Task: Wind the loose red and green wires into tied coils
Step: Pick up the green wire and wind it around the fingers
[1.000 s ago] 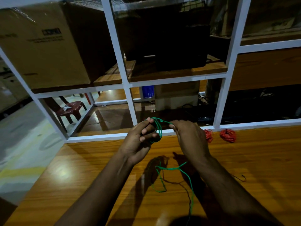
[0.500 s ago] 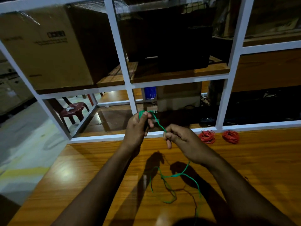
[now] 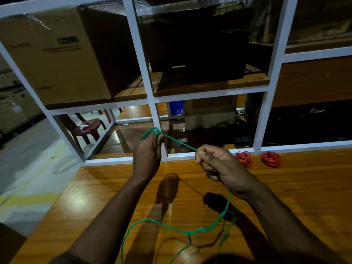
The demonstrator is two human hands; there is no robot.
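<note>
My left hand [image 3: 147, 155] is raised above the wooden table [image 3: 304, 197], with several turns of green wire [image 3: 152, 132] looped over its fingertips. A taut stretch of that green wire runs right and down to my right hand [image 3: 219, 165], which pinches it between thumb and forefinger. Below my right hand the loose green wire [image 3: 179, 228] hangs and trails in slack loops over the table toward me. Two wound red wire coils [image 3: 244, 158] [image 3: 270, 159] lie on the table just right of my right hand.
A white metal frame [image 3: 154, 115] stands along the table's far edge. Behind it are wooden shelves with a large cardboard box [image 3: 57, 58] and dark boxes [image 3: 200, 48]. A red plastic chair [image 3: 87, 128] stands on the floor at the left.
My hands have drawn apart: the left one rose with the green loops, the right one moved right and down, pulling a length of wire taut. More slack wire now lies toward me.
</note>
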